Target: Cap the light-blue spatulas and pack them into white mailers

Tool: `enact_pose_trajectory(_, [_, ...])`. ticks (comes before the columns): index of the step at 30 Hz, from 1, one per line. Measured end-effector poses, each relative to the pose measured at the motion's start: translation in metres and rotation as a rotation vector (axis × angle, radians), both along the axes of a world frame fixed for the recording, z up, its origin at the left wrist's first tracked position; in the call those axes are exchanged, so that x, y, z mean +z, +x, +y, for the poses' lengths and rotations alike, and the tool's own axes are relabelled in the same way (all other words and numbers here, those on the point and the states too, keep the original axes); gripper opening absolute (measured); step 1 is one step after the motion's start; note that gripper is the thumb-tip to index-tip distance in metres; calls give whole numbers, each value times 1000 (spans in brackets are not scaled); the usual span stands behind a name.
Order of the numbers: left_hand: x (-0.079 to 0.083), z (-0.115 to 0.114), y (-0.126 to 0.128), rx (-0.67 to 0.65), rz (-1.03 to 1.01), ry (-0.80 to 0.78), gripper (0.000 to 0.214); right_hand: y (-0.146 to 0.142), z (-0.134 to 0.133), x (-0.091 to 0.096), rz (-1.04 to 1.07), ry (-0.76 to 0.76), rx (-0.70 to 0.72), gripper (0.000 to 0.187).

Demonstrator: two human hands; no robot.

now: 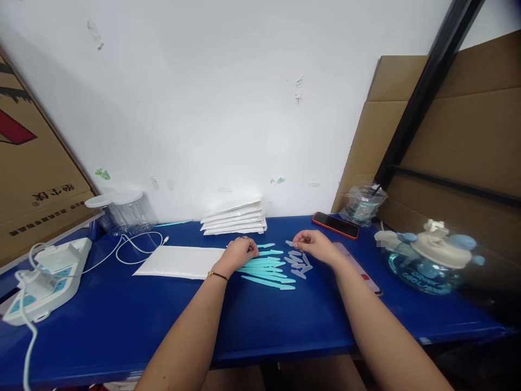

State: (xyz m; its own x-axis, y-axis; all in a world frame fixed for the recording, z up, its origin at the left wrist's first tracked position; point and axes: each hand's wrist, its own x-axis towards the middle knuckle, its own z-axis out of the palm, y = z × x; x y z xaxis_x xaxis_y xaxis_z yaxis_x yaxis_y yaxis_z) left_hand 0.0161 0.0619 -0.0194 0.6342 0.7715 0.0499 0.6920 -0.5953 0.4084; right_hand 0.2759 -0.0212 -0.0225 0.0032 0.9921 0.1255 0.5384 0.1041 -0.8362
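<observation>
Several teal eyebrow razors (266,270) lie fanned out side by side on the blue table. My left hand (241,254) is over their left ends with its fingers closed, and the uppermost teal razor (266,246) sticks out from under the fingers. To the right of the razors is a small loose heap of clear plastic blade covers (299,264). My right hand (315,244) pinches one clear cover (290,243) at the upper edge of that heap. Left of my left hand, a white padded envelope (179,262) lies flat, its right end partly behind the hand.
A stack of white envelopes (234,218) stands by the wall. An orange-edged phone (336,225), another phone (360,271), a plastic cup (363,206) and a blue water jug (427,266) are at right. A power strip (49,288), white cable (122,250) and clear jars (130,212) are at left.
</observation>
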Motion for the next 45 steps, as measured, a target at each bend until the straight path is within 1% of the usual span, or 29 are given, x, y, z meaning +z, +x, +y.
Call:
enact_pose_trajectory(2, [0, 1, 0, 15, -26, -7, 15, -7, -1, 3, 38, -20, 43, 28])
enact_pose_trajectory(7, [0, 1, 0, 24, -70, -1, 15, -15, -2, 5, 66, -27, 60, 27])
enact_pose_trajectory(13, [-3, 2, 0, -2, -106, -19, 16, -14, 0, 2, 32, -13, 64, 27])
enact_pose_trajectory(16, [-3, 1, 2, -7, -119, -25, 16, -18, 1, -1, 15, -10, 77, 27])
enact_pose_trajectory(21, [2, -6, 8, -3, -136, 57, 16, -27, 4, -5, -20, 19, 71, 26])
enact_pose_trajectory(24, [3, -5, 9, 51, -119, 108, 16, -21, 4, -2, -107, 78, 14, 24])
enact_pose_trajectory(27, [2, -1, 8, 127, -72, 140, 14, -6, 2, 1, -290, 166, -97, 18])
enact_pose_trajectory(29, [2, 1, 6, 181, -53, 179, 14, 3, 1, 1, -374, 152, -121, 15])
enact_pose_trajectory(31, [4, 0, 3, 185, -56, 203, 19, 7, 0, -1, -396, 101, -91, 13])
enact_pose_trajectory(33, [7, -2, -1, 114, -53, 164, 22, 7, 0, -3, -412, 70, -47, 11])
enact_pose_trajectory(35, [9, -6, -3, 18, -21, 89, 21, 3, 1, -5, -455, 55, -10, 9])
enact_pose_trajectory(37, [9, -8, -4, -37, 25, 22, 19, -1, 2, -5, -506, 40, 1, 8])
enact_pose_trajectory(41, [4, -9, -1, -47, 61, -75, 13, -7, 2, -4, -603, 50, -36, 8])
enact_pose_trajectory(43, [1, -7, -1, -49, 32, -96, 13, -9, 3, -3, -643, 75, -55, 8])
enact_pose_trajectory(45, [-2, -6, -1, -58, -14, -117, 15, -9, 3, -4, -626, 111, -66, 7])
